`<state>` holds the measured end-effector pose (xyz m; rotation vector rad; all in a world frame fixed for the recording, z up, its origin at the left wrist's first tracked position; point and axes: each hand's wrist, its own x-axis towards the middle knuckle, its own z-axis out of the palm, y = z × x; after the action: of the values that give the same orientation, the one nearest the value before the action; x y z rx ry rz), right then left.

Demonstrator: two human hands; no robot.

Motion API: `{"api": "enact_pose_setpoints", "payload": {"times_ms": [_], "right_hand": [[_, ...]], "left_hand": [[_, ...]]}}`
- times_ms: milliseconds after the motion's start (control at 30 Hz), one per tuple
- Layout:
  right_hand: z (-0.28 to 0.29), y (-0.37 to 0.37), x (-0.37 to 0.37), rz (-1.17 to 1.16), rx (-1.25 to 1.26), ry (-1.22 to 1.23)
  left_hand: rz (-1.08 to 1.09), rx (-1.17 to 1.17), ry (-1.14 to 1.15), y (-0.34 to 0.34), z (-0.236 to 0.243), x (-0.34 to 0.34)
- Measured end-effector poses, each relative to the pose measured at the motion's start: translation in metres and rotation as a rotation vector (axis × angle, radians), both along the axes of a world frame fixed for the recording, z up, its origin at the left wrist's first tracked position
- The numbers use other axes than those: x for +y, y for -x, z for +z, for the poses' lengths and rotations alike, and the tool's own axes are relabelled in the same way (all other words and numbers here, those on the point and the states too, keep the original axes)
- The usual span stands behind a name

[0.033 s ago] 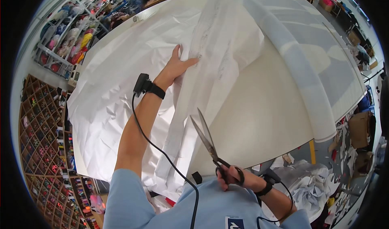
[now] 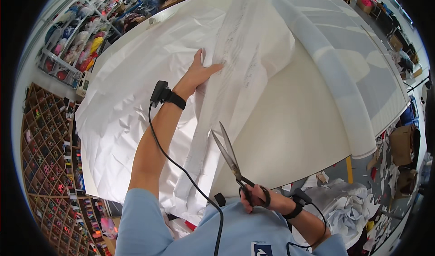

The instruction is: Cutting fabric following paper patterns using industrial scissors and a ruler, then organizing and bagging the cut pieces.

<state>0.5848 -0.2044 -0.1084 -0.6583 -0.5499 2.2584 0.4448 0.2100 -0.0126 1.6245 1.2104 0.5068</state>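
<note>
My left hand point(image 2: 199, 73) lies on a large crumpled white sheet point(image 2: 136, 106), fingers stretched out and thumb spread. The thumb rests on the edge of a long, translucent whitish strip point(image 2: 226, 79) with faint dark marks. Close to my body, my right hand point(image 2: 255, 198) is closed round the dark handles of a pair of scissors point(image 2: 233, 165). Their long metal blades are parted a little and point up toward the strip's right side. Part of the strip's lower end lies behind the cable.
A pale roll of sheet point(image 2: 333, 70) lies across the right of the white table point(image 2: 290, 133). Black cables point(image 2: 181, 167) run from both wrist straps. Crumpled white material point(image 2: 349, 208) lies at the lower right. Shelves of bagged goods point(image 2: 79, 41) and a thread rack point(image 2: 50, 165) stand left.
My left hand has shifted very slightly to the right on the sheet. The scissors in my right hand have moved slightly down and left.
</note>
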Motion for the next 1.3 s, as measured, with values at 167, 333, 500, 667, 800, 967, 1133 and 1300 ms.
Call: {"api": "enact_pose_setpoints", "payload": {"times_ms": [167, 333, 500, 667, 800, 967, 1133, 1300], "right_hand": [[0.006, 0.058, 0.021, -0.175, -0.089, -0.071], [-0.015, 0.128, 0.051, -0.563, -0.076, -0.131], [0.001, 0.149, 0.078, -0.707, -0.087, -0.109], [-0.015, 0.129, 0.093, -0.763, -0.073, -0.156], [-0.004, 0.096, 0.097, -0.667, -0.2, -0.143], [-0.005, 0.066, 0.119, -0.725, -0.249, -0.253], [0.02, 0.035, 0.138, -0.683, -0.386, -0.207], [0.029, 0.012, 0.163, -0.78, -0.291, -0.26]], "left_hand": [[-0.024, -0.01, -0.035, -0.011, 0.002, 0.001], [0.037, -0.211, 0.132, -0.017, 0.006, -0.009], [0.007, -0.329, 0.217, -0.008, -0.002, -0.01], [-0.04, -0.35, 0.248, -0.002, 0.007, -0.028], [-0.08, -0.363, 0.264, 0.001, 0.005, -0.033], [-0.132, -0.372, 0.3, 0.002, -0.001, -0.04], [-0.156, -0.405, 0.347, -0.002, -0.001, -0.05], [-0.187, -0.414, 0.334, -0.002, -0.006, -0.055]]}}
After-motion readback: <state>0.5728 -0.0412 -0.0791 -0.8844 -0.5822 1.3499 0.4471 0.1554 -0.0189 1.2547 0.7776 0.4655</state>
